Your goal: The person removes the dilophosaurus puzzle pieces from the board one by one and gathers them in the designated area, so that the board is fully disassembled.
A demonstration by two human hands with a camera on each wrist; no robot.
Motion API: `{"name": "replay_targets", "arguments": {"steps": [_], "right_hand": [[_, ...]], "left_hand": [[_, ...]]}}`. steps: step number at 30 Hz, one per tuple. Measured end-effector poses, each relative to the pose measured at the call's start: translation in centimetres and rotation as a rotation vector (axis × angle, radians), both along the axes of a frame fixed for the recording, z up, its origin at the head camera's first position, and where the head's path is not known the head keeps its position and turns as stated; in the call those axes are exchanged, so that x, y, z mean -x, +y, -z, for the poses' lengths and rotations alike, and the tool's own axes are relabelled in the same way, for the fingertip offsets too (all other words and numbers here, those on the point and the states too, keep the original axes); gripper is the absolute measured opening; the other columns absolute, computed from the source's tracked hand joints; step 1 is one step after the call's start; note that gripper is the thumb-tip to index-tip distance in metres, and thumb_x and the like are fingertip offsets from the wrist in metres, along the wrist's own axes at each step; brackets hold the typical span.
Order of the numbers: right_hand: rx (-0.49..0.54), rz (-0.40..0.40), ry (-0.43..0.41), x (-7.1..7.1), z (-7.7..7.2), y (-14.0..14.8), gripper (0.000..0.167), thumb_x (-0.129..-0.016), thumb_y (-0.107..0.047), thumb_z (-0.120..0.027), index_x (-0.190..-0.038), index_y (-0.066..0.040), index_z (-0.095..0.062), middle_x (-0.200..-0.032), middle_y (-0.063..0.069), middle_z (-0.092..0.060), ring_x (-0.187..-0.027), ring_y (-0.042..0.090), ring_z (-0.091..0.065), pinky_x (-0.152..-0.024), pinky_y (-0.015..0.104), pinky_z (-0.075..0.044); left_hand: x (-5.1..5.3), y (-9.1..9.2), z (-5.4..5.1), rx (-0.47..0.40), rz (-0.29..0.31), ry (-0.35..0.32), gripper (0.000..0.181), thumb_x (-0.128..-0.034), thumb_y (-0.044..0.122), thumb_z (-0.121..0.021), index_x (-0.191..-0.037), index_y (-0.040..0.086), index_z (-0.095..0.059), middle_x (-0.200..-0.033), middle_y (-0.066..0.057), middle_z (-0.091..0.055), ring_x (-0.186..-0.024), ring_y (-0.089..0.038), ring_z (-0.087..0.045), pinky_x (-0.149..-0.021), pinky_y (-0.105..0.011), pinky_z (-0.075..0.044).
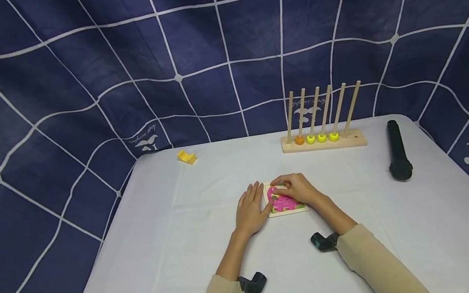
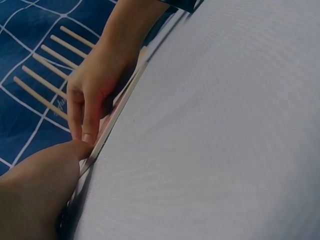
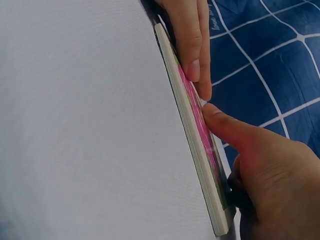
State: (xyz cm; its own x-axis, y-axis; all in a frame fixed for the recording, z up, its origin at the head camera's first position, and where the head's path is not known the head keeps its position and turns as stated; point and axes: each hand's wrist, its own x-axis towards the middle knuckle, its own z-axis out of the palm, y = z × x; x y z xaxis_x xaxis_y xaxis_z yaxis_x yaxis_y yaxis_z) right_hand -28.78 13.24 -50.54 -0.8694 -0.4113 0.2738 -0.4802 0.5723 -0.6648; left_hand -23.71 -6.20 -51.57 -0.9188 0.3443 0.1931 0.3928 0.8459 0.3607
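A small square puzzle board [image 1: 288, 212] with a pale wooden border and a pink and green picture lies flat on the white table. My left hand [image 1: 250, 210] rests along its left side with fingers stretched out. Its thumb [image 2: 47, 165] reaches over the border onto the picture. From the upper right, my right hand [image 1: 298, 188] comes down on the board, its bent index finger and its thumb [image 3: 235, 127] touching the upper left of the pink area [image 3: 202, 132]. Whether a loose piece sits between these fingertips is hidden.
A wooden rack [image 1: 324, 142] with several upright pegs, one orange bead [image 1: 299, 140] and three yellow beads stands at the back right. A black microphone-shaped object [image 1: 398, 153] lies at the right. A small yellow block [image 1: 187, 157] is at the back left. Dark blue grid cloth hangs behind.
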Motion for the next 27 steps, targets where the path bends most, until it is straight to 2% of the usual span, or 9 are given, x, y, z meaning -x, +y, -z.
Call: {"name": "replay_targets", "arguments": {"steps": [13, 18, 27], "right_hand": [[0.03, -0.008, -0.026, -0.19, 0.03, -0.2, 0.025, -0.082, -0.024, -0.071, -0.103, -0.01, -0.068, -0.053, -0.006, -0.038, -0.047, 0.006, -0.032, -0.045, 0.024, -0.029], [0.068, -0.018, -0.016, -0.17, 0.26, -0.23, 0.025, -0.082, -0.02, -0.071, -0.103, -0.008, -0.066, -0.056, -0.007, -0.044, -0.05, 0.007, -0.038, -0.048, 0.025, -0.034], [0.116, -0.005, 0.051, -0.11, 0.8, -0.21, 0.025, -0.079, -0.018, -0.074, -0.102, -0.012, -0.066, -0.088, -0.003, -0.059, -0.077, 0.013, -0.052, -0.065, 0.028, -0.042]], "left_hand": [[-0.15, -0.07, -0.23, 0.036, 0.01, -0.003, 0.064, -0.0949, 0.048, -0.039, -0.144, 0.007, -0.031, -0.15, -0.007, -0.025, -0.138, -0.024, -0.017, -0.112, -0.037, -0.013], [-0.15, -0.04, -0.15, 0.042, 0.015, 0.001, 0.065, -0.095, 0.049, -0.037, -0.144, 0.006, -0.031, -0.15, -0.005, -0.026, -0.138, -0.024, -0.016, -0.112, -0.037, -0.013], [-0.24, -0.05, -0.25, 0.04, 0.016, -0.007, 0.065, -0.0948, 0.048, -0.039, -0.144, 0.006, -0.03, -0.15, -0.004, -0.026, -0.138, -0.024, -0.016, -0.112, -0.037, -0.011]]}}
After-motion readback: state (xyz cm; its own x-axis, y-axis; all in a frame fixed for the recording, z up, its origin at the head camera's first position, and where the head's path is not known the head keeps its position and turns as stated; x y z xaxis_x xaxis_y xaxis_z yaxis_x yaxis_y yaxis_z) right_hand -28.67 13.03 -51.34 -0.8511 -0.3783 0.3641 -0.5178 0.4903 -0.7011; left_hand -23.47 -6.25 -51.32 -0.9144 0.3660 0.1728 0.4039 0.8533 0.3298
